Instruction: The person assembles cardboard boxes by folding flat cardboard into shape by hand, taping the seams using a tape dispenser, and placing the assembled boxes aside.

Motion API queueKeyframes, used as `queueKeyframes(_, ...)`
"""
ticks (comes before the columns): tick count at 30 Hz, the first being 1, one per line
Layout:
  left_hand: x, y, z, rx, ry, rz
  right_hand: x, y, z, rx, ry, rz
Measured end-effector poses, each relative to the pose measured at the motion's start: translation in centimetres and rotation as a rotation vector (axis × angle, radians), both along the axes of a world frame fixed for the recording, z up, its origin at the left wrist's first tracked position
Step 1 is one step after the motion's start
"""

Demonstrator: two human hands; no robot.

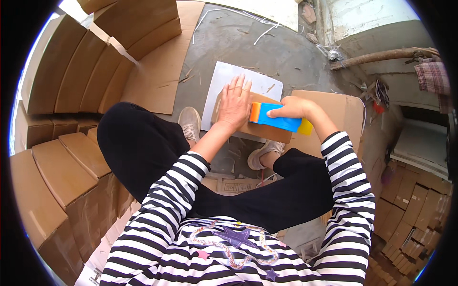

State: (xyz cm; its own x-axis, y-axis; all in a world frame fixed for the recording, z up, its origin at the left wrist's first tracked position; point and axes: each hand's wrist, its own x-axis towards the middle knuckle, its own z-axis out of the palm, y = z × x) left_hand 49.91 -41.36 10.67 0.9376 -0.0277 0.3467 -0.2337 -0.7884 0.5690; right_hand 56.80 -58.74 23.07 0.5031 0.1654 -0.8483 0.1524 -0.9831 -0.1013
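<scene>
A brown cardboard box (269, 132) lies in front of me, between my feet and a white board (211, 90) on the floor. My left hand (234, 102) rests flat on the left part of its top, fingers stretched out and pointing away from me. In my right hand (292, 108) is a blue tape dispenser (281, 122) with an orange front end, gripped from above. That orange end touches or sits just over the box top, close beside my left fingers. A yellow piece (305, 127) shows at the dispenser's right end. The box's far side is partly hidden by my hands.
Upright brown boxes (71, 71) and more closed boxes (67, 171) line my left side. A flat cardboard sheet (341, 112) lies to the right. Stacked boxes (415, 205) stand at the far right, below a wooden pole (381, 56) and a plaid cloth (431, 76).
</scene>
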Motion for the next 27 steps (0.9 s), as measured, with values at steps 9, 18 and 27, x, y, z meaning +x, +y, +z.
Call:
queueKeyframes(9, -0.3, -1.0, -1.3, 0.285, 0.167, -0.036, -1.4, -4.0, 3.2, -0.004, 0.095, 0.002)
queueKeyframes(18, -0.4, -1.4, -0.5, 0.288, 0.185, -0.069, -3.7, -11.9, 3.5, 0.181, 0.108, -0.219)
queueKeyframes(27, -0.3, -1.5, -0.1, 0.331, 0.195, -0.065, -4.0, -16.3, 5.6, 0.134, 0.087, -0.225)
